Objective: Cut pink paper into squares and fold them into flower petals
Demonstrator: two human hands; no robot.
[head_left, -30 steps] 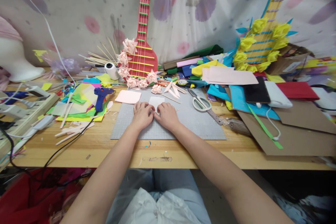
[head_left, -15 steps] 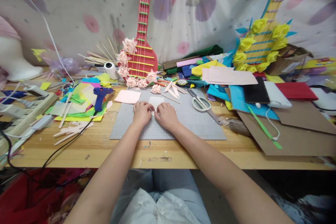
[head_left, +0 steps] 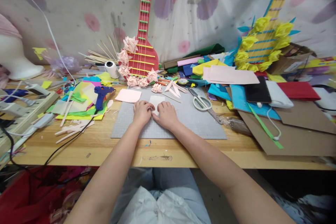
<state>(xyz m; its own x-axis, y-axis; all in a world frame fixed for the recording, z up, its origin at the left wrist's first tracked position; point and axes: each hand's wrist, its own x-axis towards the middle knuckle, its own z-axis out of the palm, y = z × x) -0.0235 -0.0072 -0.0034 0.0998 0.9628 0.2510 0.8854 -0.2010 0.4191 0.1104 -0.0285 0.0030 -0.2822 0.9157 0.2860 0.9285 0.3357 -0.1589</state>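
Pale paper (head_left: pixel 156 100) under both hands, mid-mat (head_left: pixel 194 126).

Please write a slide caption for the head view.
Both hands press a pale paper piece on a grey cutting mat.

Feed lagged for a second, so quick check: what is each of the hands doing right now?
Left hand: fingers curled, pressing on the pale paper piece on the grey cutting mat.
Right hand: fingers curled, pressing on the same paper piece.
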